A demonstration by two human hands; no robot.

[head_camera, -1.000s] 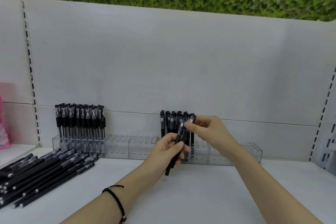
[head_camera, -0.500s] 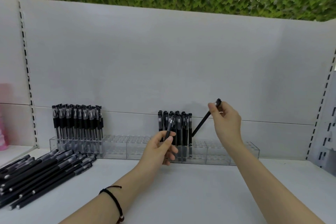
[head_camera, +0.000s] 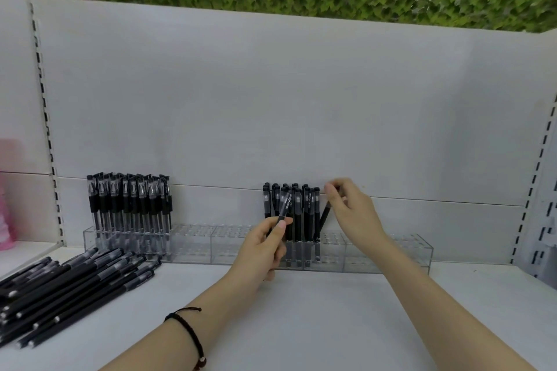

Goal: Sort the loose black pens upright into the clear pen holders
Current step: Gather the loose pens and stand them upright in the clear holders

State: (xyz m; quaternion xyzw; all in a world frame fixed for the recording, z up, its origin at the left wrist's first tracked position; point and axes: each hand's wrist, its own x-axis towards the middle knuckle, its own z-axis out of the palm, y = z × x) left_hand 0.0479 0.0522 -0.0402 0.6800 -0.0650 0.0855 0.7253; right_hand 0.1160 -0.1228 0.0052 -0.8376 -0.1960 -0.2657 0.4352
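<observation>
A row of clear pen holders (head_camera: 391,253) stands against the back panel. Several black pens (head_camera: 297,214) stand upright in the middle holder. My right hand (head_camera: 351,214) pinches the top of another black pen (head_camera: 325,215), which leans with its lower end at the holder beside the standing group. My left hand (head_camera: 265,247) grips a black pen with white print (head_camera: 285,205), tilted in front of that group. A pile of loose black pens (head_camera: 69,286) lies flat on the shelf at the left.
Another batch of clear-barrelled pens (head_camera: 129,205) stands in the left holder (head_camera: 193,242). A pink object (head_camera: 6,196) sits at the far left edge. Slotted uprights (head_camera: 539,190) border the white shelf. Green foliage runs along the top.
My right hand has taken one pen from the left hand, lifted it to the right, then lowered it toward the holder. The left hand stays in place with one pen.
</observation>
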